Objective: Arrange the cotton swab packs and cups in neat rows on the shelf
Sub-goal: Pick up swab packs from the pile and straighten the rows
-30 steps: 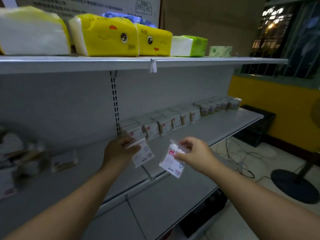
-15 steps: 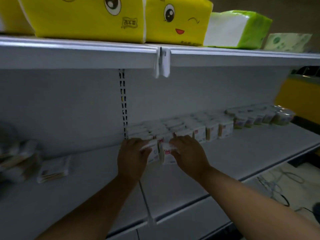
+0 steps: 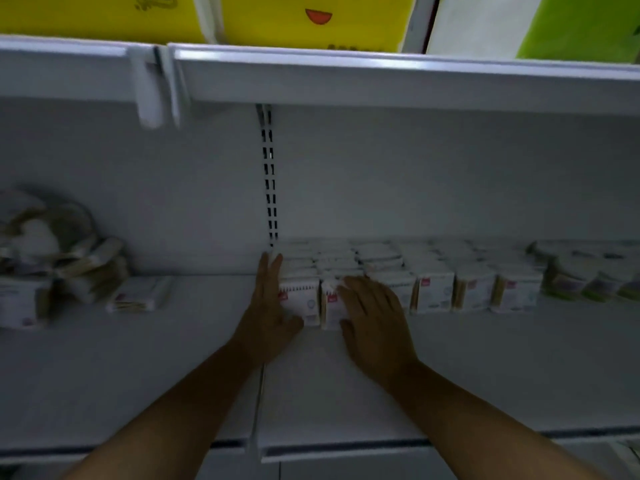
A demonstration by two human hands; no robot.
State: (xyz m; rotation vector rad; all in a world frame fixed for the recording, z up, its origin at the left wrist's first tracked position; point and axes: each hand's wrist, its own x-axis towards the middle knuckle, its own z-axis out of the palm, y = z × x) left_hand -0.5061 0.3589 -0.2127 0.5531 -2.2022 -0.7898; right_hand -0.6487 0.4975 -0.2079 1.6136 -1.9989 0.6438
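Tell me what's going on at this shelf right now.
A person is tidying cotton swab packs into a row on the shelf. The left hand presses flat against the row's left end, and the right hand rests on the second front pack. A loose pile lies further left; cups stand at the right.

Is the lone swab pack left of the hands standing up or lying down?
Lying down: the lone pack rests flat on the shelf, unlike the upright row.
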